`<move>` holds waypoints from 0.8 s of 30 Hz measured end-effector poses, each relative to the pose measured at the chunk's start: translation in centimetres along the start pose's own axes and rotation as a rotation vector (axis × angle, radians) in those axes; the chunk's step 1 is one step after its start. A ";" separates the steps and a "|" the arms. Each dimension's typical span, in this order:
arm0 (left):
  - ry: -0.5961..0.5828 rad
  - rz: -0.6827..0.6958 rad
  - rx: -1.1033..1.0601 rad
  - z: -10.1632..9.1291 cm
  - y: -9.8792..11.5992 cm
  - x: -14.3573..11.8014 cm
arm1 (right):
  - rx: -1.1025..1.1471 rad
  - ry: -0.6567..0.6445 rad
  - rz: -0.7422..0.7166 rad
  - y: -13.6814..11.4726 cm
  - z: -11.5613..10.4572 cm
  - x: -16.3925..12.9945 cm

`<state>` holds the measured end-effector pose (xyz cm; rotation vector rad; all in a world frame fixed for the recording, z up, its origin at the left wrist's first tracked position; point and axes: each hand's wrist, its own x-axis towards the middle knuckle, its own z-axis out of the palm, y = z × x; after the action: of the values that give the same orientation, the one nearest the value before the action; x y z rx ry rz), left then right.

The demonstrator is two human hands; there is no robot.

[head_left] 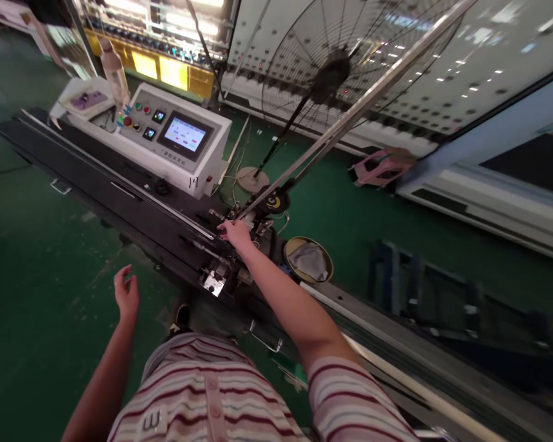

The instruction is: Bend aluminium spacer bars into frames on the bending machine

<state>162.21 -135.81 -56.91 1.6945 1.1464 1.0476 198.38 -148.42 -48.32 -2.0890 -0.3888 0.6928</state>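
Green factory floor (37, 258) fills the view, crossed from ten to four o'clock by a long black machine bed (120, 196). At eleven o'clock on it sits a white control panel (175, 138); a standing fan (332, 67) rises at one. The right hand (235, 233), fingers flat and loosely spread, rests on the metal carriage (230, 258) at centre. The left hand (126, 293) hangs open, empty, at eight o'clock.
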 end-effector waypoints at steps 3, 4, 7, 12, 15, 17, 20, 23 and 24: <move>-0.083 0.057 -0.044 1.7 1.3 3.6 | 0.172 0.028 0.044 -3.0 2.6 0.7; -0.102 0.068 -0.072 2.6 2.1 4.9 | 0.230 0.034 0.056 -3.8 2.7 0.6; -0.158 0.067 -0.194 5.8 5.4 8.2 | 0.393 0.026 0.068 -5.2 0.9 -1.3; -0.333 -0.167 -0.487 13.2 13.4 9.2 | 0.520 0.015 0.034 -4.3 -8.7 -7.7; -0.576 -0.314 -0.640 18.0 19.5 4.5 | 0.555 0.022 0.051 -1.3 -16.3 -12.1; -0.697 -0.248 -0.728 20.9 23.5 -0.9 | 0.578 0.027 0.067 2.0 -21.5 -15.0; -0.728 -0.109 -0.777 25.2 28.7 -11.0 | 0.603 0.070 0.085 8.7 -28.9 -19.2; -0.711 -0.031 -0.743 29.2 32.7 -21.7 | 0.632 0.229 0.015 16.4 -36.9 -24.0; -0.711 -0.009 -0.728 30.5 33.9 -25.1 | 0.633 0.343 -0.057 19.2 -40.2 -25.9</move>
<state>193.86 -173.46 -39.83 1.2783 0.2538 0.6365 202.52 -198.53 -37.02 -1.5416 -0.0218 0.3466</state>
